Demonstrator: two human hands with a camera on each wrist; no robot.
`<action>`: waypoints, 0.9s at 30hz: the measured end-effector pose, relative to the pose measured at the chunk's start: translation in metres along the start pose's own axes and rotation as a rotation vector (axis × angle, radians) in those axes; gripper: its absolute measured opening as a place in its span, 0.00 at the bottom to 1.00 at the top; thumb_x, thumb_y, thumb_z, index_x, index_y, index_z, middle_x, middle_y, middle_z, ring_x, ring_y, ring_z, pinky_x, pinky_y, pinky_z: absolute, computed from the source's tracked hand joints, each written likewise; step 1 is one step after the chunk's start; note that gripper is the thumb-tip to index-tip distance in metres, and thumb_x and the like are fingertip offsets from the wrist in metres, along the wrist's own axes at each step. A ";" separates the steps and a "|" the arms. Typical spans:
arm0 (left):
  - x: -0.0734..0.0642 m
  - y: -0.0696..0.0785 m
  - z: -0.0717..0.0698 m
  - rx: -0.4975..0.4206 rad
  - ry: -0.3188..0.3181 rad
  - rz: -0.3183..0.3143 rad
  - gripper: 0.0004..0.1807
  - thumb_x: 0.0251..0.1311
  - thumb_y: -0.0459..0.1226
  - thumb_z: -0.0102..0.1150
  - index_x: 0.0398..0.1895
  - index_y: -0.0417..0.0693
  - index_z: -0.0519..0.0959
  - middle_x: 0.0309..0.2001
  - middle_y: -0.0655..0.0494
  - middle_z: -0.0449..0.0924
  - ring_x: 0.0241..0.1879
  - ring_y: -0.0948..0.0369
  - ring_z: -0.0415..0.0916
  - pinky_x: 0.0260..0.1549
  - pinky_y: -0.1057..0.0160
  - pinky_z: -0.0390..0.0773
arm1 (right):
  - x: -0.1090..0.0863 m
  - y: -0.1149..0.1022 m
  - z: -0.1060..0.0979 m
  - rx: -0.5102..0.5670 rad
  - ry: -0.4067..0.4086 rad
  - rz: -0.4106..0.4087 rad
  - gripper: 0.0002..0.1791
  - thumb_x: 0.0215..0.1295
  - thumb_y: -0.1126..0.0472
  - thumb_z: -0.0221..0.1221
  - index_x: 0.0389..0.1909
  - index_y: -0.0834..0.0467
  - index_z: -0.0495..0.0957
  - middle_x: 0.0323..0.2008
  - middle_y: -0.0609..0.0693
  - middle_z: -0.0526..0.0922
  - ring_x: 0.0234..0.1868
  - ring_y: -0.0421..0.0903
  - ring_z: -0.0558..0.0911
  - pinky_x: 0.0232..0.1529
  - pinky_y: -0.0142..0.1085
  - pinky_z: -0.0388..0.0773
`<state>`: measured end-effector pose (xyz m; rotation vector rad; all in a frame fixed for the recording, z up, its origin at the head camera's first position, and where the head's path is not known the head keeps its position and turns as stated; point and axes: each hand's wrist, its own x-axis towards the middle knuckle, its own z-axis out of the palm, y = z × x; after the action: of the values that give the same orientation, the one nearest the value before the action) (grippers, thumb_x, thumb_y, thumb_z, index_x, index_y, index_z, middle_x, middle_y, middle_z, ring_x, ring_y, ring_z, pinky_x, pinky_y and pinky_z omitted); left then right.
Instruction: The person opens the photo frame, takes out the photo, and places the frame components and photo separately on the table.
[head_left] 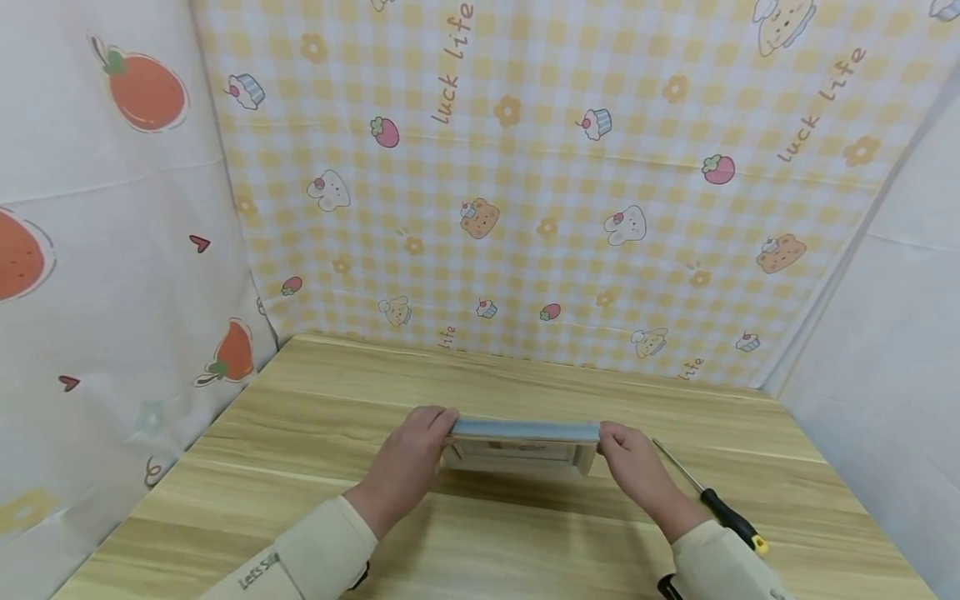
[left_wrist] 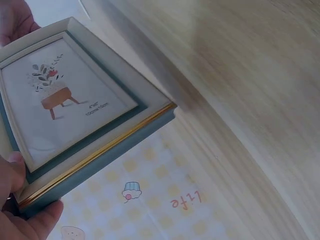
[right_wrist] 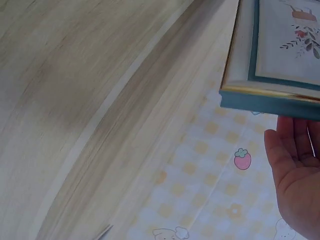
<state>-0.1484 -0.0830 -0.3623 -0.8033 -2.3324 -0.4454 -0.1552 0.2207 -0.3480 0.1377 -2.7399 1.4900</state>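
A picture frame (head_left: 525, 430) is up in front of me, its blue-green edge on top and its cream, gold-lined face tilted toward me. My left hand (head_left: 408, 454) grips its left end, thumb on the face side and fingers at the outer edge in the left wrist view. At the opposite end my right hand (head_left: 641, 471) holds the corner, fingers partly hidden behind the frame in the right wrist view. Inside the frame, a print (left_wrist: 56, 95) shows a plant in a brown pot on legs, with small size lettering.
A screwdriver (head_left: 726, 515) with a black and yellow handle lies on the wood-grain table (head_left: 487, 542), right beside my right forearm. Behind the table hangs a yellow checked cloth (head_left: 525, 267); white printed cloth (head_left: 127, 233) covers the left side.
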 end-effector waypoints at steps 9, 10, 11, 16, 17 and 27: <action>0.006 0.006 -0.010 -0.105 -0.148 -0.210 0.11 0.58 0.29 0.61 0.44 0.38 0.74 0.40 0.51 0.79 0.40 0.57 0.77 0.41 0.62 0.79 | 0.005 0.003 0.004 0.028 0.027 0.017 0.26 0.78 0.51 0.40 0.26 0.63 0.76 0.46 0.57 0.84 0.53 0.55 0.80 0.55 0.50 0.74; 0.007 0.006 -0.009 -0.120 -0.155 -0.231 0.10 0.59 0.30 0.61 0.43 0.39 0.74 0.39 0.52 0.79 0.40 0.57 0.76 0.41 0.62 0.79 | 0.006 0.004 0.004 0.033 0.029 0.013 0.26 0.78 0.51 0.40 0.29 0.64 0.78 0.47 0.58 0.83 0.53 0.56 0.80 0.55 0.50 0.74; 0.008 0.005 -0.010 -0.133 -0.162 -0.247 0.09 0.59 0.30 0.61 0.42 0.39 0.74 0.39 0.52 0.78 0.39 0.57 0.76 0.40 0.62 0.79 | 0.006 0.004 0.004 0.032 0.032 0.012 0.26 0.78 0.51 0.40 0.31 0.64 0.79 0.47 0.58 0.83 0.53 0.56 0.80 0.55 0.50 0.74; 0.012 0.005 -0.015 -0.194 -0.181 -0.309 0.05 0.60 0.30 0.60 0.37 0.40 0.75 0.34 0.54 0.76 0.36 0.59 0.75 0.37 0.61 0.79 | 0.008 0.006 0.005 0.029 0.030 -0.005 0.25 0.78 0.52 0.40 0.48 0.67 0.80 0.52 0.60 0.81 0.55 0.55 0.79 0.55 0.49 0.74; 0.013 0.005 -0.016 -0.203 -0.192 -0.321 0.05 0.60 0.30 0.60 0.37 0.40 0.75 0.33 0.55 0.76 0.36 0.59 0.75 0.36 0.61 0.79 | 0.008 0.006 0.005 0.023 0.029 -0.002 0.25 0.78 0.52 0.40 0.48 0.67 0.80 0.52 0.60 0.81 0.55 0.55 0.79 0.55 0.50 0.74; 0.023 -0.001 -0.020 -0.312 -0.302 -0.511 0.12 0.63 0.32 0.58 0.47 0.35 0.78 0.43 0.46 0.80 0.42 0.55 0.78 0.40 0.56 0.78 | 0.009 0.011 0.004 -0.039 0.040 0.034 0.26 0.78 0.50 0.41 0.40 0.64 0.82 0.53 0.58 0.81 0.56 0.55 0.77 0.53 0.48 0.76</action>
<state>-0.1545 -0.0834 -0.3325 -0.4166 -2.7951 -0.9829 -0.1648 0.2226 -0.3586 0.0601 -2.7512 1.4302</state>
